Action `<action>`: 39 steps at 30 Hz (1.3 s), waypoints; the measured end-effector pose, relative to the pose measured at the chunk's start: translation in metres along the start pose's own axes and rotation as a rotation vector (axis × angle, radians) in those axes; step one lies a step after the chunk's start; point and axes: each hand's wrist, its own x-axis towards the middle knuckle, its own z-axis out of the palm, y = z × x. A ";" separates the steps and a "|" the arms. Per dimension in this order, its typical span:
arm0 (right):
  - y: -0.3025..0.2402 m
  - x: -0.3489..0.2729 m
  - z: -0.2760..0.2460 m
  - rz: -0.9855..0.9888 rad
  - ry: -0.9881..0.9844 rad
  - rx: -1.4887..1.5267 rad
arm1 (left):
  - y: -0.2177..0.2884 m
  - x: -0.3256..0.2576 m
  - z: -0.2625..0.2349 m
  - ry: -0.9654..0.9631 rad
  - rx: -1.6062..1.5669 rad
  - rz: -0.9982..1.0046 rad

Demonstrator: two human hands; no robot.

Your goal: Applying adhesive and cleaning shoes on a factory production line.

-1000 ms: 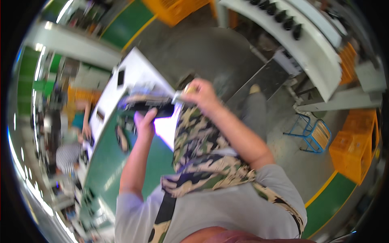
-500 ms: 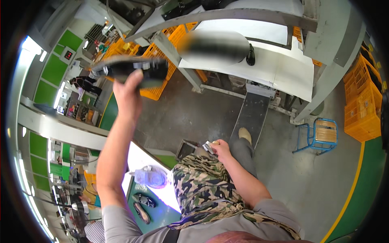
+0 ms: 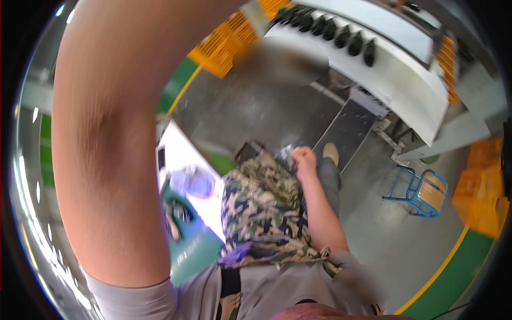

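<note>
Head view, left side: left arm [image 3: 106, 160] raised high and close to the lens, filling the frame from the lower edge to the top. Left hand beyond the upper rim, out of sight, so no telling whether open or closed, or whether anything is in it.

Head view, middle: right hand [image 3: 304, 160] low beside the thigh, fingers curled into a loose fist, well apart from the worktop [image 3: 173, 152]. A small grey piece [image 3: 289, 153] touching the knuckles on their left; probably pinched there, though too blurred to be sure. Below it, a camouflage apron [image 3: 256, 213] over the lap, and one shoe [image 3: 330, 153] on the grey floor [image 3: 256, 112].

Head view, lower left: white worktop partly hidden behind the raised arm. On it a clear bluish bag [image 3: 192, 182], and next to that a green mat [image 3: 194, 248] with a few dark pieces [image 3: 178, 216] lying loose.

Head view, top and right: long white rack [image 3: 405, 90] with a row of black items [image 3: 341, 36] along its far edge; orange crates [image 3: 224, 48] behind; a blue stool [image 3: 421, 189] out on the floor.

Judged from this: neither hand at the worktop, nothing being placed or picked there. Dark pieces on the mat apparently yet to be handled; grey piece not set down anywhere. Somewhere mid-cycle rather than near an end, by the look of it.
</note>
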 end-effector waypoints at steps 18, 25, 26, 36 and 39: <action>0.006 0.009 0.004 0.196 -0.157 -0.157 | -0.318 -0.825 0.122 0.507 0.161 -1.105; 0.001 -0.014 0.026 0.217 -0.140 -0.317 | -0.376 -0.966 0.120 0.417 -0.044 -1.965; -0.007 -0.020 0.028 0.214 -0.145 -0.376 | -0.388 -0.951 0.119 0.427 -0.041 -1.956; -0.037 -0.041 0.102 0.180 -0.251 -0.608 | -0.476 -0.924 0.143 0.672 -0.209 -2.064; -0.028 -0.046 0.135 0.142 -0.267 -0.660 | -0.487 -0.940 0.134 0.496 -0.197 -2.018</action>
